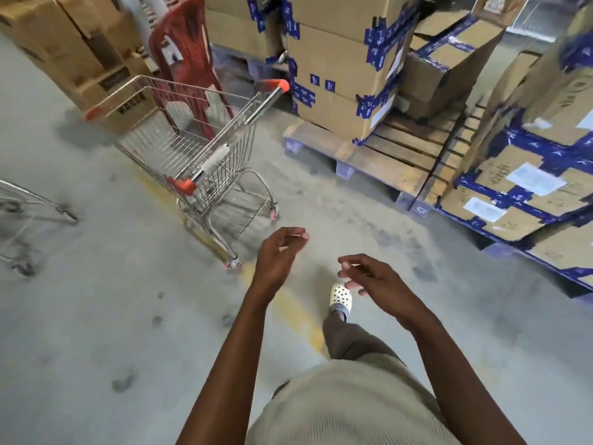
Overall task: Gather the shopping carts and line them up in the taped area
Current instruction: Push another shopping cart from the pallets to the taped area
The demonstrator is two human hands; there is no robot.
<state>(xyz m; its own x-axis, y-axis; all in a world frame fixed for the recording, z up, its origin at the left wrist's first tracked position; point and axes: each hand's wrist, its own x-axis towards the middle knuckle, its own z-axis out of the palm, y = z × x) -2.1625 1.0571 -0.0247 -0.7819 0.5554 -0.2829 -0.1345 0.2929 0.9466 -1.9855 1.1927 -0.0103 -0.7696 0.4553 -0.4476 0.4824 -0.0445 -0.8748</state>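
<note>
The person's left hand (278, 256) and right hand (377, 279) hang in front. Both are empty, with the fingers loosely bent. The shopping cart (192, 139) stands just ahead, near a faded yellow line (290, 308), with a red chair (183, 49) behind it. To do this well, the person should step close and take the handle (232, 137) with both hands, one near each orange end, so the cart rolls straight. A second cart (22, 213) is cut off at the left edge. The view is blurry, and it is hard to tell if the yellow line marks the taped area.
</note>
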